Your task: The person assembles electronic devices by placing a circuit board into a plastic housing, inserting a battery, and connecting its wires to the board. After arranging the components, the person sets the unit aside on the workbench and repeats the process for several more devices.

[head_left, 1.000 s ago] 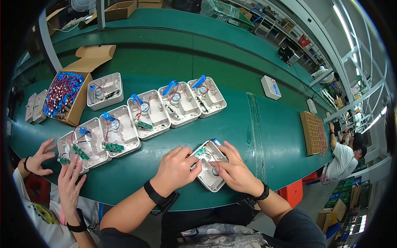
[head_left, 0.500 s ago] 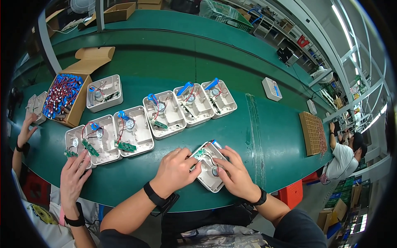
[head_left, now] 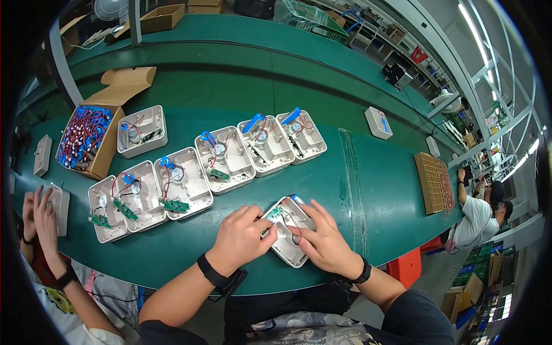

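In front of me a white plastic case (head_left: 283, 248) lies tilted on the green table. A green circuit board (head_left: 275, 214) sits at its far left inside, with a blue cylindrical battery (head_left: 297, 199) at the far end. My left hand (head_left: 242, 236) is closed on the case's left edge, thumb and fingertips beside the board. Inside the case, my right hand (head_left: 329, 244) pinches a small round speaker (head_left: 295, 239) with dark wires, partly hidden by the fingers. Its other fingers stretch along the case's right side.
Several similar cases (head_left: 183, 195) with boards, wires and batteries stand in a row to the left. Behind them is a carton (head_left: 102, 167) of blue batteries. A co-worker's hands (head_left: 43, 215) hold another case (head_left: 59, 210) at far left. A divided cardboard tray (head_left: 434, 187) lies right.
My right fingers have drawn in around the speaker, which has tipped from flat to more edge-on. My left hand stays put. The co-worker's hand has left the row and moved left to another case.
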The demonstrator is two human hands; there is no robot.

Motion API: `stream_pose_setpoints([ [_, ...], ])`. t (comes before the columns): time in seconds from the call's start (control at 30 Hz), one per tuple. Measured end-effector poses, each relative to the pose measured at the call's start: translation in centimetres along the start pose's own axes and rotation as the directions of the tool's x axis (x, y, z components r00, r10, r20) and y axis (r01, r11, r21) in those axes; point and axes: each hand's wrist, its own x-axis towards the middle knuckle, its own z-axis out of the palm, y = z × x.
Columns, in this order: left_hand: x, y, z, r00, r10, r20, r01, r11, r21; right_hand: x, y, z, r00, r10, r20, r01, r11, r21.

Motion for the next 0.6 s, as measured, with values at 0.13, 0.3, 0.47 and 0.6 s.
stream_pose_setpoints([
  [0.13,0.4,0.0,0.1,1.0,0.002,0.006,-0.002,1.0,-0.004,1.4,0.8,-0.2,0.996,0.003,0.09,-0.001,1.0,-0.017],
  [0.3,0.1,0.1,-0.1,1.0,0.001,0.008,-0.001,1.0,0.0,1.5,1.5,-1.1,0.999,-0.02,0.049,0.022,0.999,-0.043],
  [0.47,-0.1,0.0,-0.3,1.0,0.003,0.005,-0.003,1.0,0.016,4.2,7.7,-4.3,0.995,-0.028,-0.095,0.04,0.991,0.128],
  [0.6,-0.1,0.2,-0.1,1.0,0.0,0.015,0.001,1.0,-0.015,7.0,10.5,-7.4,0.962,0.054,-0.267,-0.057,0.998,-0.005],
])
